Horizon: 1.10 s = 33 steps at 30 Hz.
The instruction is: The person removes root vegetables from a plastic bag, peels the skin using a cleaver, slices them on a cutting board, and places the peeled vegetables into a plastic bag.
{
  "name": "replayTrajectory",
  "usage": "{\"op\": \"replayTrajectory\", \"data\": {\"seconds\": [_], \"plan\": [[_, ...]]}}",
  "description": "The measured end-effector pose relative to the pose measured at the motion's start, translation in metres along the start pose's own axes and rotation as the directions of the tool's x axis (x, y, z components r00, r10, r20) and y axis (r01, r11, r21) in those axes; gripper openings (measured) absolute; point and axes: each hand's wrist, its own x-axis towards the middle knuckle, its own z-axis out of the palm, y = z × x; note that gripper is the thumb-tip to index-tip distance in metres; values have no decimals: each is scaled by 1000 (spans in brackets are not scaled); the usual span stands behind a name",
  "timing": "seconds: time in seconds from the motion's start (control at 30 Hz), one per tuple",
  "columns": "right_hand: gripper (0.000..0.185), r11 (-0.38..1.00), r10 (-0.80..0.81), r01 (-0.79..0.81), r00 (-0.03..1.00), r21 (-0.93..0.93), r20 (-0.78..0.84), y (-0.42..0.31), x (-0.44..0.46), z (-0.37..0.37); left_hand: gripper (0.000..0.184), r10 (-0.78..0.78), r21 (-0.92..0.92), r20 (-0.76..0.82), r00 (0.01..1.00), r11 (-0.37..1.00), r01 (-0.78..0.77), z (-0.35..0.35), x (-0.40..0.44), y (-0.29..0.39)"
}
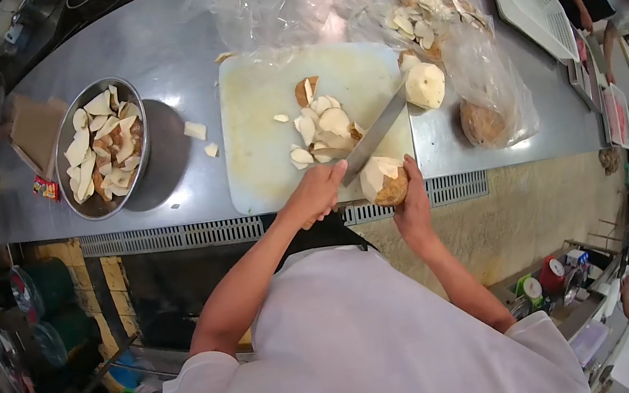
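My left hand (pixel 314 196) is closed round the handle of a large kitchen knife (pixel 381 134). Its broad blade slants up and right over the cutting board's right side. In my right hand (pixel 413 209) is a partly peeled jicama (pixel 384 181), white on top with brown skin below, held at the board's front edge close to the blade. Peelings and pale slices (pixel 331 122) lie in a heap on the white cutting board (pixel 260 151). A peeled jicama (pixel 425 86) rests by the board's right edge, near the knife tip.
A metal bowl (pixel 63 169) of cut pieces and peelings stands left on the steel table (pixel 167 54). Clear plastic bags (pixel 255 5) lie at the back. Right are a bag of peelings (pixel 418 18), an unpeeled jicama (pixel 482 123) under plastic and a white crate (pixel 529 3).
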Motion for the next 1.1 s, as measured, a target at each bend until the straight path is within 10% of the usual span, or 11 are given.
{"op": "replayTrajectory", "data": {"seconds": [0.47, 0.77, 0.83, 0.93, 1.1], "plan": [[93, 902, 226, -197, 974, 385, -31, -14, 77, 42, 58, -54, -40, -228, 972, 998, 46, -44, -49, -15], [90, 918, 38, -47, 999, 393, 32, -10, 114, 56, 60, -55, -126, -160, 986, 991, 35, -29, -55, -15], [86, 589, 392, -551, 834, 591, 388, -11, 113, 40, 58, -73, -90, -132, 989, 994, 61, -28, -63, -13], [76, 351, 459, -723, 687, 595, 563, -20, 101, 8, 50, -102, -75, -106, 989, 993, 94, -27, -76, -11], [70, 438, 498, -796, 602, 418, 625, -10, 88, -7, 48, -127, -21, -119, 985, 992, 126, -24, -84, -4]]}}
